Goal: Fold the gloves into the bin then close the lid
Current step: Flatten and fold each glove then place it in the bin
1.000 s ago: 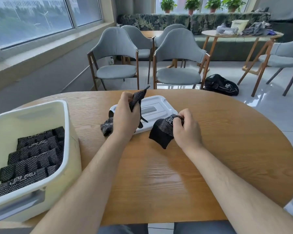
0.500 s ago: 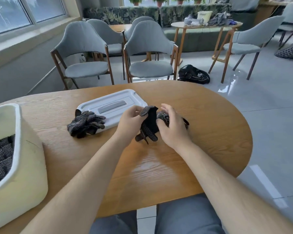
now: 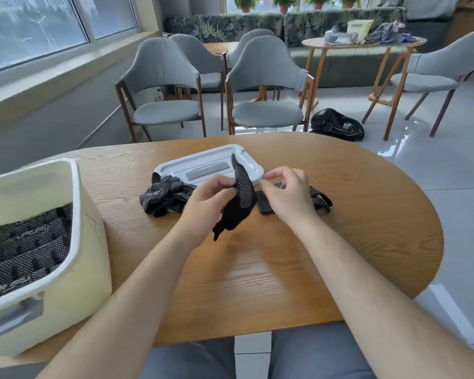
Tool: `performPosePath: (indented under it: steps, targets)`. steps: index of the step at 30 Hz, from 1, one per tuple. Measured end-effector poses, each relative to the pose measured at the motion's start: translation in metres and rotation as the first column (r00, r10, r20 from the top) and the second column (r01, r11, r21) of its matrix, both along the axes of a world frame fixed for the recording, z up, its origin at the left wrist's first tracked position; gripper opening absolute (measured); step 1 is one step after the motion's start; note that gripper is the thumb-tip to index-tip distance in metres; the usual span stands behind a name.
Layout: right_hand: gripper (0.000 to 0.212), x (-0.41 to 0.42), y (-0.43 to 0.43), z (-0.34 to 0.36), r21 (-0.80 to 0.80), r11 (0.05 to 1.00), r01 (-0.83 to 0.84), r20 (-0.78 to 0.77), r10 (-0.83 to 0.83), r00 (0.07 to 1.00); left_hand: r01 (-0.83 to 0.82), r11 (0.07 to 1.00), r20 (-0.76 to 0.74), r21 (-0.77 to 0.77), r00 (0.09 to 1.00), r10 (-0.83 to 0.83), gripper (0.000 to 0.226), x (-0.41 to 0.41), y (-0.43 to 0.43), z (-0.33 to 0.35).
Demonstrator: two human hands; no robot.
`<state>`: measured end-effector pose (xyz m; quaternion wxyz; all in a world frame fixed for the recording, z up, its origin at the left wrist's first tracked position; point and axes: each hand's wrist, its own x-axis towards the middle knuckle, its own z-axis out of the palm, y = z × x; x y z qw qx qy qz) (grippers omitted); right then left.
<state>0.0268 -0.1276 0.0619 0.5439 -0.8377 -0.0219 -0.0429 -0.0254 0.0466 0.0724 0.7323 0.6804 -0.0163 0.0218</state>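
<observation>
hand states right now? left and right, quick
Left hand: holding a glove, raised.
Right hand: fingers curled close beside that glove; cannot tell whether it grips anything.

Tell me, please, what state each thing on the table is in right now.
Bin: open, folded gloves stacked inside.
Lid: off the bin, flat on the table.
Held glove: unfolded, raised, gripped by the left hand.
Second glove: on the table under the right hand.
Glove pile: crumpled, unfolded, by the lid.
Right hand: curled beside the held glove; grip unclear.
</observation>
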Motion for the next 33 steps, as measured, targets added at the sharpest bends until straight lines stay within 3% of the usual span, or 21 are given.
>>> performPosePath:
  steps: [4,7,9,11,12,14,16,19,22,25,29,33]
  targets:
    - [0.033,-0.012,0.011,0.027,0.080,0.975,-0.208,0.064,0.203,0.977,-0.014,0.936,0.215,0.352,0.974,-0.066,0.029,-0.009,0.002,-0.006]
    - [0.029,-0.011,0.021,0.029,-0.011,0.987,-0.160,0.135,0.160,0.978,-0.097,0.835,0.384,0.542,0.912,-0.144,0.033,-0.016,0.000,-0.003]
    - [0.023,-0.011,0.024,0.030,0.037,0.993,-0.115,0.165,0.107,0.980,-0.266,0.852,0.479,0.451,0.877,0.021,0.026,-0.020,0.002,0.002]
    - [0.018,-0.012,0.020,0.033,0.184,0.965,-0.189,0.109,0.171,0.979,-0.420,0.838,0.432,0.349,0.865,0.254,0.027,-0.018,0.005,0.006]
    - [0.016,-0.013,0.017,0.035,0.259,0.934,-0.245,0.068,0.235,0.970,-0.420,0.846,0.330,0.329,0.890,0.313,0.037,-0.017,0.007,0.009]
    - [0.018,-0.013,0.014,0.035,0.327,0.890,-0.318,0.014,0.332,0.943,-0.278,0.936,0.071,0.214,0.961,0.269,0.054,-0.011,0.014,0.014]
    - [0.023,-0.012,0.012,0.034,0.310,0.887,-0.342,0.008,0.357,0.934,-0.153,0.982,-0.019,0.107,0.988,0.156,0.040,-0.007,0.020,0.017]
    - [0.016,-0.013,0.012,0.033,0.259,0.905,-0.339,0.026,0.344,0.939,-0.144,0.979,0.004,0.147,0.989,0.145,0.012,-0.007,0.024,0.022]
    - [0.017,-0.010,0.012,0.036,0.147,0.936,-0.321,0.031,0.320,0.947,-0.154,0.962,0.001,0.226,0.987,0.158,0.015,-0.004,0.026,0.027]
    - [0.017,-0.002,0.016,0.046,0.020,0.953,-0.302,0.049,0.301,0.952,-0.326,0.865,0.119,0.382,0.945,0.304,0.010,0.006,0.025,0.040]
    - [0.010,0.002,0.022,0.066,0.037,0.981,-0.192,0.352,0.167,0.921,-0.455,0.802,0.356,0.388,0.876,0.325,0.003,0.008,0.024,0.065]
    - [0.013,-0.015,0.017,0.055,-0.153,0.964,-0.216,0.532,0.265,0.804,-0.477,0.741,0.445,0.472,0.855,0.266,0.005,-0.007,0.024,0.053]
